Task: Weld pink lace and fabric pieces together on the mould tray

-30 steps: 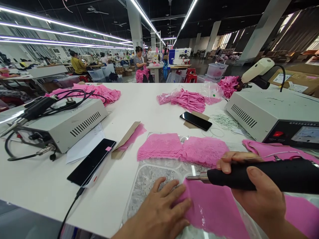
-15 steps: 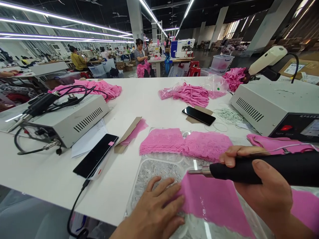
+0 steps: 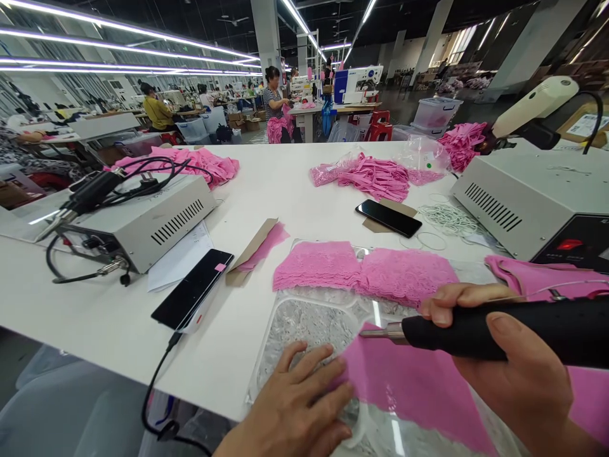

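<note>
the black tool [image 3: 571, 330], partly hidden by the right hand [image 3: 528, 374], runs off the right edge, as does the grey box [image 3: 528, 197], its lettering [image 3: 564, 258] too small to read.

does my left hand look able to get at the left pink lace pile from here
Probably yes: only mottled grey board separates your left hand from that lace pile; the black tool is further right.

Swung view left, cropping more of the grey box on the right [image 3: 533, 203]; drew left hand [image 3: 297, 403] slightly back from metal tip [image 3: 380, 333] of black tool [image 3: 556, 324], widening gap
</note>
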Available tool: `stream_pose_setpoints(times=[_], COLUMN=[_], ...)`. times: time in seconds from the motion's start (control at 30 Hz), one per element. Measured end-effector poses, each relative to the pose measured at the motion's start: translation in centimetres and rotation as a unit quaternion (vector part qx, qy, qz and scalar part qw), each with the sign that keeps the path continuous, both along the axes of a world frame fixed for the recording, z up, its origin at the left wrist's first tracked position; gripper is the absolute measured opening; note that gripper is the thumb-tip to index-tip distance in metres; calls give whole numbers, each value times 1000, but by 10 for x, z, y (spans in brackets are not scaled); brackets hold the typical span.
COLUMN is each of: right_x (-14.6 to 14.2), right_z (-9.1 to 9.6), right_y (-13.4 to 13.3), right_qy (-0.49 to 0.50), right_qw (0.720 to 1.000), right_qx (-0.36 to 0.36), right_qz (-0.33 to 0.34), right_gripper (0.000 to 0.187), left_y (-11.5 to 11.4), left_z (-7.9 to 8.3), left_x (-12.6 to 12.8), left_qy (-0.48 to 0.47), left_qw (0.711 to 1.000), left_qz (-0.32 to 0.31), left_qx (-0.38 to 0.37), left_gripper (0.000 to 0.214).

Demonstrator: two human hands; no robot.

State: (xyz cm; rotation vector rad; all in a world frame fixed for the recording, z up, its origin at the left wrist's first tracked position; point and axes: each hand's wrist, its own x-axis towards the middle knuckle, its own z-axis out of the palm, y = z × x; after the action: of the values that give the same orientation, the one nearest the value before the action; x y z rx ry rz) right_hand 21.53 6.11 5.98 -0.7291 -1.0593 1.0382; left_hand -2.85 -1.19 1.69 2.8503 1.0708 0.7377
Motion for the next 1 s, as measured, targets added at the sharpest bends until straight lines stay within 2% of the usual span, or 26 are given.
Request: stream_pose_setpoints(times=[0.17,0.43,0.73,0.87,1.0], right_x=[-2,-7,-8,-9,-14], right_z=[3,0,-1,-9,-9], right_y=[-2,-9,-12,-17,-19], right_qy=[7,3,3,39,29], right_qw=[1000,999,998,998,997], right_qx=[-8,11,-12,-16,2], right_qz=[-10,52,59,51,68], right_gripper=[13,13,11,14,16], left_y=[-2,-8,-15,-17,-18], left_z=[3,-6,2,-1,-3], left_x=[-1,-9,-14,-15,-15], left_qy=[-6,-16,12,18,18], left_qw=[1000,999,1000,1000,1000], left_qz=[2,1,2,1,6], left_qx=[3,42,-9,-10,1], left_gripper=[30,32,31,32,32])
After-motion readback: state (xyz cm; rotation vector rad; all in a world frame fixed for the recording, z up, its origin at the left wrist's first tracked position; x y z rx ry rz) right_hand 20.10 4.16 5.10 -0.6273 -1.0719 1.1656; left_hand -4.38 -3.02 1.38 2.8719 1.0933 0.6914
